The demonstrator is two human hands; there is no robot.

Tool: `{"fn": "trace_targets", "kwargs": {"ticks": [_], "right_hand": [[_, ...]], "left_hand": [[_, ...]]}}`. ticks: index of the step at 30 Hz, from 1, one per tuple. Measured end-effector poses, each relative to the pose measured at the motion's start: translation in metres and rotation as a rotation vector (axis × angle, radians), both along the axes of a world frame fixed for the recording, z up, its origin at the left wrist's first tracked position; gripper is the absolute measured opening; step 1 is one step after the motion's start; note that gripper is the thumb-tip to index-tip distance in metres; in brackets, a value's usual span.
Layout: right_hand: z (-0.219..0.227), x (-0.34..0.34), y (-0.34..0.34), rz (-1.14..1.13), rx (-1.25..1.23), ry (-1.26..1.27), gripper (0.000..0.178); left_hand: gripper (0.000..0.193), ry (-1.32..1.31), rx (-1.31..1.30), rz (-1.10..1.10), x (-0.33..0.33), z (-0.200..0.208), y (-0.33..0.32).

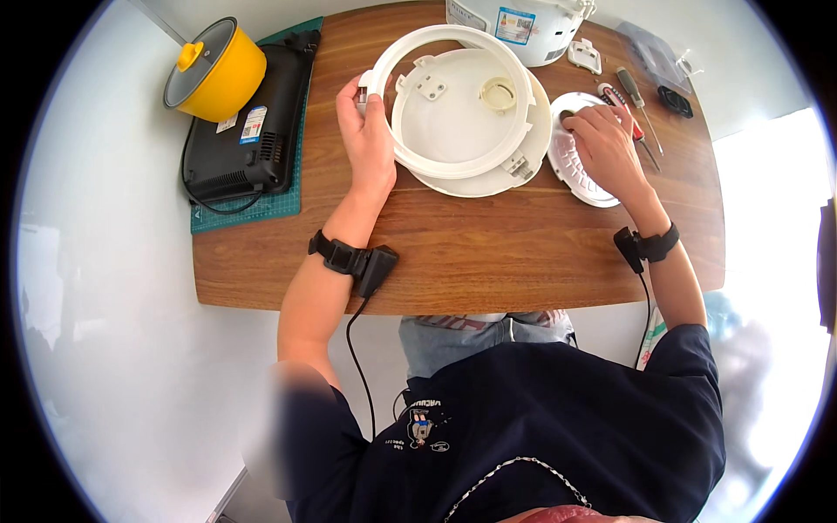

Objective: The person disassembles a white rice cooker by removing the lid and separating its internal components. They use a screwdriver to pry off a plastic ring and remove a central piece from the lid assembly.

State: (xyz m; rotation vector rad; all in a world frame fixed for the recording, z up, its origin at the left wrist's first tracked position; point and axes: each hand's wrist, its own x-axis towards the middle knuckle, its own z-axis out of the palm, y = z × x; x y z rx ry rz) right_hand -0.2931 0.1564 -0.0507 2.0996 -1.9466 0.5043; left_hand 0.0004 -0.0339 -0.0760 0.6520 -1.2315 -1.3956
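My left hand [368, 139] is closed on the left edge of a white plastic ring [462, 166], thumb on top and fingers at the outer side. Beneath the ring lies a round white lid-like part [488, 185], with a small bracket and a pale round cup inside it. My right hand [608, 148] is over a smaller white oval part [595, 195] with ribs or slots, right of the ring. Its fingers are bent and pinched together near that part's upper left; whatever is between the fingertips is too small to make out.
A white appliance body [534, 54] stands at the back. Two screwdrivers [629, 87], a small white part [584, 56], a black piece [675, 102] and a clear plastic tray [649, 52] lie far right. At left, a yellow pot [240, 74] sits on a black appliance [228, 166] over a green mat [253, 216].
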Motion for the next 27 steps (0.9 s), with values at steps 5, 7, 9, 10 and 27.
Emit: {"fn": "trace_targets", "kwargs": {"ticks": [5, 7, 9, 10, 27], "right_hand": [[0.01, 0.018, -0.008, -0.077, 0.033, -0.326, 0.02], [0.013, 0.029, -0.01, -0.198, 0.131, -0.857, 0.026], [0.016, 0.031, -0.013, -0.172, 0.291, -1.079, 0.044], [0.025, 0.043, -0.015, -0.216, 0.389, -1.132, 0.047], [0.01, 0.119, -0.126, -0.052, 0.443, -1.85, 0.037]], "left_hand": [[0.033, 0.19, 0.117, -0.023, 0.002, 0.009, -0.005], [0.033, 0.235, 0.17, -0.027, 0.007, 0.013, -0.01], [0.032, 0.288, 0.212, -0.041, 0.013, 0.015, -0.021], [0.032, 0.307, 0.225, -0.022, 0.017, 0.015, -0.024], [0.032, 0.59, 0.238, 0.081, 0.053, 0.015, -0.069]]}}
